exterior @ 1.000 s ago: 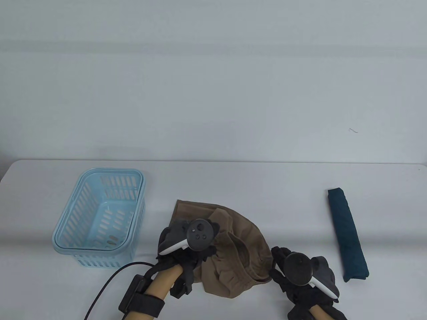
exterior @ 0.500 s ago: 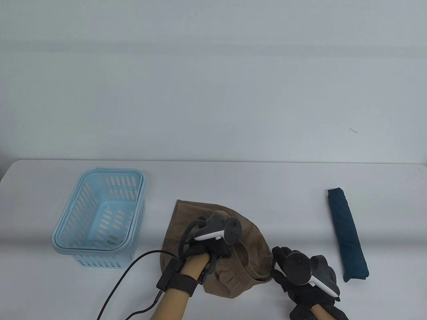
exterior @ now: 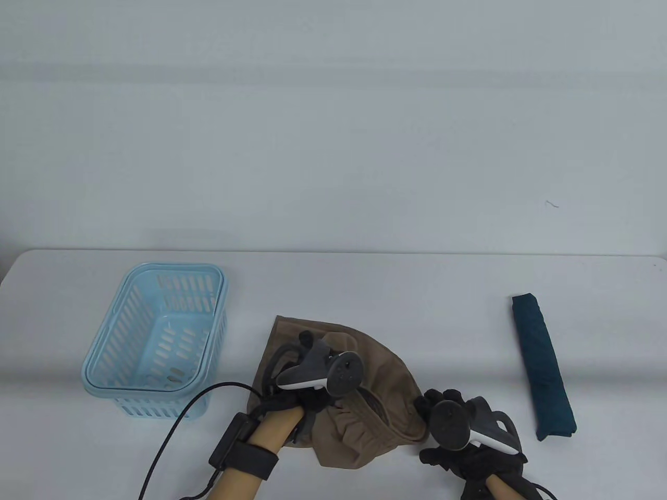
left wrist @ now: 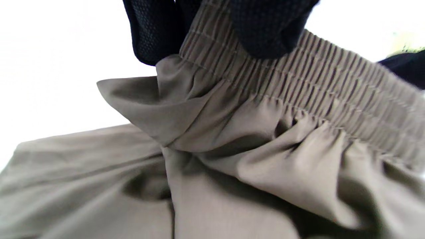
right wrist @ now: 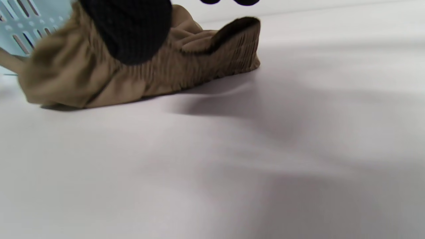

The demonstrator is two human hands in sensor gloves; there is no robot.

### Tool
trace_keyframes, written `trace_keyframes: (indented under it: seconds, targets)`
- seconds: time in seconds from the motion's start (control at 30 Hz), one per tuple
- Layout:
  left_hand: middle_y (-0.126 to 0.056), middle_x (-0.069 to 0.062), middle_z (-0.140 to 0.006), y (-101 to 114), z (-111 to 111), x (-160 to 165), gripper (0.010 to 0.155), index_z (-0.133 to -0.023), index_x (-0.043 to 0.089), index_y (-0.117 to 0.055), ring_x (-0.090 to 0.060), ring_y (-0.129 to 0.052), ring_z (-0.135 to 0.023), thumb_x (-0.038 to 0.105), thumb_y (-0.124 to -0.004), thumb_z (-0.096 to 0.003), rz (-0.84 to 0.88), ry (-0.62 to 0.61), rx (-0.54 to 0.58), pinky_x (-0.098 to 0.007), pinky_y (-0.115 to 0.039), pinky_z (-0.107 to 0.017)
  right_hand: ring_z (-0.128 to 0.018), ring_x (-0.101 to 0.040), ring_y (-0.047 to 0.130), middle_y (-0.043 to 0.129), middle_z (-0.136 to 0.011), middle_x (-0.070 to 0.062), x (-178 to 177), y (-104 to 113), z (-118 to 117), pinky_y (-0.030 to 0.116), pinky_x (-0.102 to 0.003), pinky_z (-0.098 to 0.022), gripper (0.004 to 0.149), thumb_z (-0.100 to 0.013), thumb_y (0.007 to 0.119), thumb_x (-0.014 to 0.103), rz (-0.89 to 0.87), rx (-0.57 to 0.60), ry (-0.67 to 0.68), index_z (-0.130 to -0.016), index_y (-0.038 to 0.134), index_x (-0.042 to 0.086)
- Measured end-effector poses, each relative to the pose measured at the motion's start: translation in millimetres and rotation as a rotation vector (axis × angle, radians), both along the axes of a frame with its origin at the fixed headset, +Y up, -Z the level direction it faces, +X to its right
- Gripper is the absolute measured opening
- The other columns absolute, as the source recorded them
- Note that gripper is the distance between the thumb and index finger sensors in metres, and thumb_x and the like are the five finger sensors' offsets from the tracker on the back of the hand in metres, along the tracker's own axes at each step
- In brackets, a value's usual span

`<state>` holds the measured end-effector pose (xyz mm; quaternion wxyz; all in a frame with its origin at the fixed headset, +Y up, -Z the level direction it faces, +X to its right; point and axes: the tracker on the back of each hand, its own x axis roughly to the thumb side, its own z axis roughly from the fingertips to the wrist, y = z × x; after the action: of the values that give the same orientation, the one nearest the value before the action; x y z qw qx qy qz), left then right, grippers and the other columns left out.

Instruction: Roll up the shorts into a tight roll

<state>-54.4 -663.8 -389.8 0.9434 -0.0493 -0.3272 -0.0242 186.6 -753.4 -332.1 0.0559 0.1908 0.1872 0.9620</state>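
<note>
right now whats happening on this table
A person in sensor gloves is working on a crumpled pair of tan shorts near the front of the table. The left hand pinches the elastic waistband; the right hand touches the same band at the shorts' right edge. No roll has formed yet. A dark teal garment already lies rolled at the right, and a light blue basket stands at the left.

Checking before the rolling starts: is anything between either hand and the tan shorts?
Nothing visible. The left hand already pinches the shorts at the elastic waistband; the right hand touches its other end.
</note>
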Motion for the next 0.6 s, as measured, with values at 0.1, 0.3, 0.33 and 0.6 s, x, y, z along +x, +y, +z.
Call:
trace_keyframes:
  seconds: [0.1, 0.3, 0.33, 0.6]
  targets:
    - [-0.079, -0.009, -0.105, 24, 14, -8, 0.043, -0.089, 0.024, -0.078, -0.039, -0.08, -0.099, 0.035, -0.076, -0.0472, 0.014, -0.016, 0.044, -0.077, -0.04, -0.069, -0.108, -0.049, 0.019, 0.015, -0.119, -0.015, -8, -10, -3, 0.019, -0.075, -0.071, 0.08, -0.05, 0.075, 0.04, 0.03, 0.023, -0.015, -0.113, 0.03, 0.018]
    - [-0.08, -0.01, -0.104, 54, 37, -19, 0.043, -0.089, 0.024, -0.079, -0.039, -0.081, -0.099, 0.035, -0.075, -0.0481, 0.045, -0.028, 0.097, -0.077, -0.042, -0.069, -0.109, -0.047, 0.03, 0.034, -0.118, -0.011, -17, -13, -5, 0.024, -0.074, -0.071, 0.062, -0.051, 0.072, 0.035, 0.032, 0.206, -0.074, -0.107, 0.048, 0.024]
    - [-0.08, -0.01, -0.104, 57, 39, -20, 0.043, -0.089, 0.024, -0.078, -0.039, -0.081, -0.099, 0.035, -0.075, -0.0483, 0.048, -0.027, 0.108, -0.077, -0.042, -0.069, -0.109, -0.046, 0.034, 0.039, -0.118, -0.011, -18, -14, -5, 0.025, -0.074, -0.071, 0.058, -0.051, 0.072, 0.034, 0.022, 0.22, -0.078, -0.105, 0.052, 0.025]
    - [-0.081, -0.01, -0.103, 67, 42, -43, 0.043, -0.089, 0.022, -0.079, -0.04, -0.081, -0.098, 0.036, -0.075, -0.0491, 0.093, 0.085, 0.171, -0.076, -0.044, -0.069, -0.107, -0.044, 0.047, 0.055, -0.113, -0.009, -7, 19, -1, 0.033, -0.074, -0.071, 0.042, -0.052, 0.071, 0.032, -0.081, 0.328, -0.161, -0.093, 0.069, 0.021]
